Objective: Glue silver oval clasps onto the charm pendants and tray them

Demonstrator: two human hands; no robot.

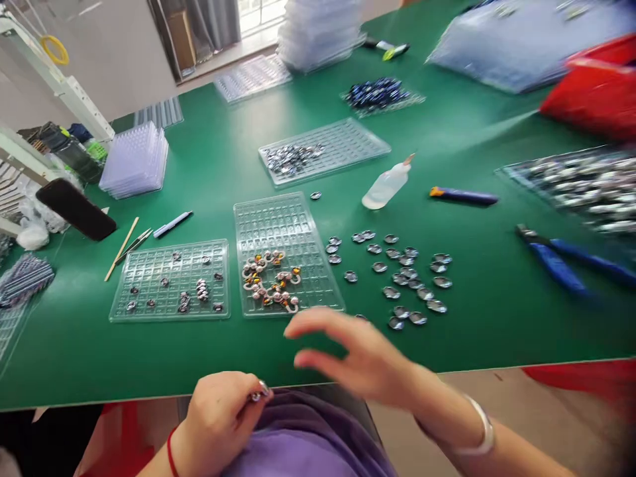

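My left hand (218, 414) is closed at the table's front edge, over my lap. Between its thumb and curled forefinger it pinches a small shiny metal piece (261, 392), mostly hidden by the fingers. To its right, my right hand (360, 358) hovers with thumb and fingers apart, slightly blurred and holding nothing visible. Just beyond it lies a clear compartment tray (278, 225) with small white, pink and orange ornaments (271, 281) at its near end. Loose silver oval pieces (408, 273) are scattered to the right. A smaller clear tray (169, 285) on the left holds several dark shiny pieces.
Farther back are a tray (352, 142) with a pile of silver pieces, a squeeze bottle (387, 185) and a bag of dark blue pieces (378, 95). Blue-handled pliers (559, 268) and a cutter (464, 195) lie right; tweezers (134, 245), a pen (171, 224) and a phone (77, 209) left.
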